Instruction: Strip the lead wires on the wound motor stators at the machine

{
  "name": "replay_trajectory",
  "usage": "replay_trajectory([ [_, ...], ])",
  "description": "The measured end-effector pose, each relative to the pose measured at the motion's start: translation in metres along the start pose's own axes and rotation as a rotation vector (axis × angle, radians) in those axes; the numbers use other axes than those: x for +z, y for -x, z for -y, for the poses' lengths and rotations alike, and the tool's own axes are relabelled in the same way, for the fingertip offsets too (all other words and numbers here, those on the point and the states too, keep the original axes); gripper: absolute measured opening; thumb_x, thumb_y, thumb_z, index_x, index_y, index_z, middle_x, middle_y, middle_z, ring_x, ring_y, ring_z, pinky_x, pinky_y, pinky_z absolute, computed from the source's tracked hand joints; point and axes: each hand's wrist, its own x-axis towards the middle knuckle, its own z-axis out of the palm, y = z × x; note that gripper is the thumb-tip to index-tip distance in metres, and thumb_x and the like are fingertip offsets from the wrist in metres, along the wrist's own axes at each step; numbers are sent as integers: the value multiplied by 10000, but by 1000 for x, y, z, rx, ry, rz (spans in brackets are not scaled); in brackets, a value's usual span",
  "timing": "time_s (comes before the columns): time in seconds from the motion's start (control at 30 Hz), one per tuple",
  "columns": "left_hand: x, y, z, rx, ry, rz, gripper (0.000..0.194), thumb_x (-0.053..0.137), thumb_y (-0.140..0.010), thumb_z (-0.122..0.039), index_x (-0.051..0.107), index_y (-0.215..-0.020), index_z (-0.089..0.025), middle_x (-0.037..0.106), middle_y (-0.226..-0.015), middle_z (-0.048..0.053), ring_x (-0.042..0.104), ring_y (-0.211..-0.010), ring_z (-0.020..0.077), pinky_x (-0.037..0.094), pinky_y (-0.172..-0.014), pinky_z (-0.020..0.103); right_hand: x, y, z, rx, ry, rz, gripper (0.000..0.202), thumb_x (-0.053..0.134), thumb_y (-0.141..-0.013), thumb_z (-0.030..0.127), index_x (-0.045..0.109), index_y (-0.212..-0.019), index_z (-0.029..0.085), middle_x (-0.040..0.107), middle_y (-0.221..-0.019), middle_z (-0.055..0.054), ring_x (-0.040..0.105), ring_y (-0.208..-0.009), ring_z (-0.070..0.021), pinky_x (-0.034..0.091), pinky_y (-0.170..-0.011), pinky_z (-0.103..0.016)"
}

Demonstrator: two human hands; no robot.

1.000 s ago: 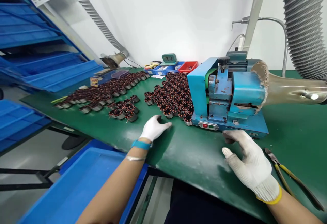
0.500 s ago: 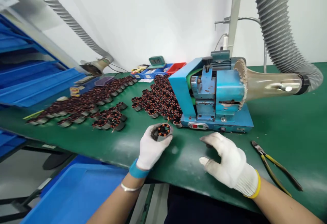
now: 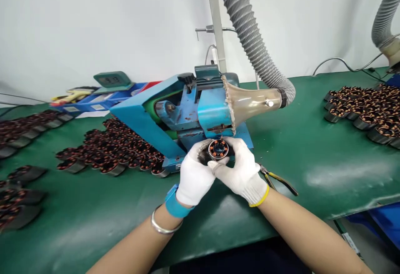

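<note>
A motor stator, a metal ring with copper windings inside, is held up between both my hands just in front of the blue machine. My left hand, in a white glove, grips its left side. My right hand, gloved too, closes on its right side, with the thumb at the lower front. The stator's open end faces me. Behind it is the slot in the machine's blue cover, and a clear funnel is joined to that cover on the right.
Many similar stators stand left of the machine, with another group at the far right. Yellow-handled cutting pliers lie right of my hand. Blue bins and a green digital clock sit at the back left. A grey hose rises from the funnel.
My left hand has brought the stator up to the machine's front. My right hand, open before, has come over and taken hold of it too. The view has swung to the right.
</note>
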Motion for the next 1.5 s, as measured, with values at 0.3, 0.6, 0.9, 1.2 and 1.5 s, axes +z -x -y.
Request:
replay_trajectory([
  [0.3, 12, -14, -14, -8, -46, -73, 441, 843, -557, -278, 672, -936, -130, 745, -925, 91, 701, -880, 255, 585, -814, 368, -7, -21, 19, 32, 45, -4, 404, 657, -719, 367, 654, -1077, 179, 632, -1007, -78, 599, -988, -246, 502, -911, -413],
  [0.6, 16, -14, -9, -3, -32, -88, 408, 835, -570, -258, 661, -919, -138, 750, -894, 74, 709, -850, 237, 584, -810, 356, -10, -25, 15, 10, 19, 40, 394, 654, -724, 343, 665, -1084, 182, 624, -1002, -72, 602, -947, -227, 513, -877, -379],
  [0.9, 18, -14, -3, 34, -19, -78, 410, 838, -573, -242, 639, -921, -157, 745, -894, 57, 708, -855, 233, 583, -818, 367, -10, -25, 8, -71, 12, 32, 392, 634, -744, 343, 661, -1099, 178, 633, -967, -63, 602, -955, -228, 510, -894, -376],
  [1.2, 1, 9, 14, 267, -175, -39, 501, 808, -627, -255, 580, -1065, -169, 667, -997, 67, 676, -917, 220, 574, -830, 367, -32, -10, 3, -215, 199, 276, 689, 729, -694, 377, 519, -1332, 225, 632, -1210, -72, 626, -1076, -263, 541, -905, -404],
  [1.5, -7, 6, 7, 140, -278, 103, 455, 712, -617, -187, 525, -1032, -194, 658, -933, 42, 675, -842, 209, 577, -747, 332, -50, -10, 9, -346, 474, 424, 535, 580, -814, 259, 506, -1343, 282, 658, -1177, -32, 663, -979, -236, 564, -802, -366],
])
